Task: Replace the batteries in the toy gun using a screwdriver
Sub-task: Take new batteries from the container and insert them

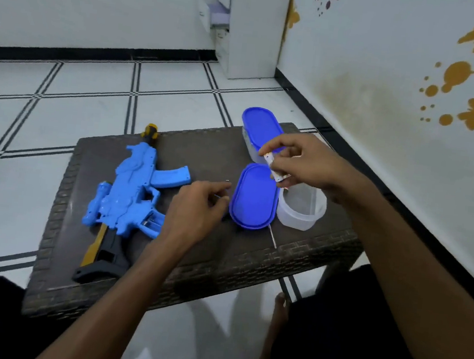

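A blue toy gun (129, 194) with a black and yellow stock lies on the left half of a small dark table (191, 265). Its battery compartment near the grip shows open, with metal inside. My right hand (302, 162) holds batteries (273, 167) in its fingertips above an open clear container (301, 209). My left hand (194, 210) hovers with loosely curled fingers beside a loose blue lid (254, 195); I cannot tell whether it holds anything. A thin screwdriver shaft (272, 237) pokes out from under that lid.
A second clear container with a blue lid (260, 126) stands at the table's far edge. A small screw (227, 181) lies on the table between gun and lid. My knees sit close under the near edge. A wall runs along the right.
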`<state>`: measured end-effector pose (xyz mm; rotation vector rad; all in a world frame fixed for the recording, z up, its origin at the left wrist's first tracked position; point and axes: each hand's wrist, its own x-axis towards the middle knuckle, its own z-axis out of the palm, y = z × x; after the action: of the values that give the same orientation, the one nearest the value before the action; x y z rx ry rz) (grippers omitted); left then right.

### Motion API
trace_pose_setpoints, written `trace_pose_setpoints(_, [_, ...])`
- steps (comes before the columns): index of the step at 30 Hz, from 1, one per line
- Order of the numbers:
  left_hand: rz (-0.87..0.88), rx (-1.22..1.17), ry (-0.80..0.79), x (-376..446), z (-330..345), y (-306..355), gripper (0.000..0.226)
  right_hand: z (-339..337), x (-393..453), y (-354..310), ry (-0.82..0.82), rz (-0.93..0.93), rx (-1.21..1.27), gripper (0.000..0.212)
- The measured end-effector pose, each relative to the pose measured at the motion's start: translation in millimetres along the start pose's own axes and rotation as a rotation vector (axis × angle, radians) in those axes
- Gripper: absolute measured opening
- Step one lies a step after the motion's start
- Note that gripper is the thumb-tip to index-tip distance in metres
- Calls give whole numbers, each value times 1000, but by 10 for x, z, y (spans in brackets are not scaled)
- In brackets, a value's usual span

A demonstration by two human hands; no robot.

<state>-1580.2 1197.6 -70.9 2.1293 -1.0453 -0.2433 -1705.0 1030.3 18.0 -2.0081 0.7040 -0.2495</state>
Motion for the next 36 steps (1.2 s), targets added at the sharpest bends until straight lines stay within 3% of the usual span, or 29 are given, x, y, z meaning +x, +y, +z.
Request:
trace_pose_setpoints(3, [-87, 29, 103, -89, -284, -292, 31, 305, -12, -152, -137, -29, 61, 26])
trace_pose_setpoints(6, [-189, 116, 198, -197, -565, -626, 33, 699, 8, -220, -224, -47, -33, 29])
trace_pose_setpoints(11, [-237, 398, 133, -383, -826, -1056, 49, 1313, 54, -247, -351, -123, -297, 23])
trace_pose_setpoints(17, [-267, 334, 79, -443, -827, -1129, 54, 1618, 111, -315, -262, -236, -480, 21])
trace_pose_setpoints(25, [-262, 330, 92, -408, -866, -1145, 52, 1787, 174, -305, -154, -281, -197, 28])
trace_pose_setpoints(32, [-264, 310, 115, -418, -858, -1165, 53, 1906, 177, -123, -235, -467, -498, 20])
trace_pose_setpoints(36, [-260, 299, 123, -431, -851, -1165, 53, 1976, 189, -115, -261, -610, -631, 26])
